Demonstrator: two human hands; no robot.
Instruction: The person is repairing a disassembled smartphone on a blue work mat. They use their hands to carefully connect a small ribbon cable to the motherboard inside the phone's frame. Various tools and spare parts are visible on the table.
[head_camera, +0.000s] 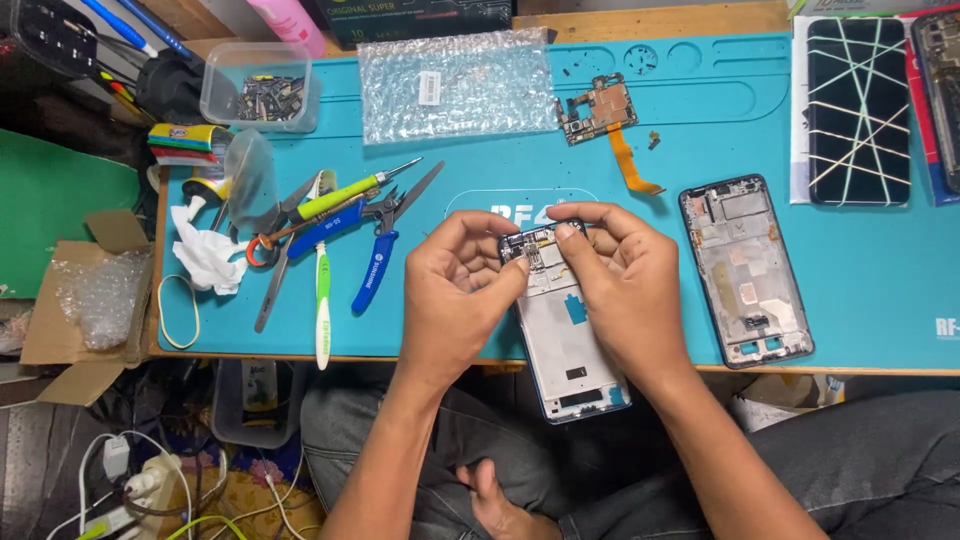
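Both hands are being held over the near edge of the teal mat (860, 290), and a phone frame (565, 335) is being gripped between them. The left hand (455, 290) is being curled at the frame's top left corner, thumb and forefinger pinched onto it; the right hand (625, 285) is being closed on the top right corner, its forefinger tip being pressed on the small parts at the top end. Neither hand is being spread. The frame's long axis is being kept running from the hands toward the person, its lower end overhanging the mat's near edge above the lap. Both hands are equally close to it, since both are touching it.

A second frame (745, 270) is lying flat, just to the right of the right hand. Toward the far edge a bubble bag (455, 85) and a circuit board (600, 108) with an orange ribbon are resting. Near the left edge, pliers (378, 262), a screwdriver (345, 195) and a toothbrush (322, 300) are lying together.
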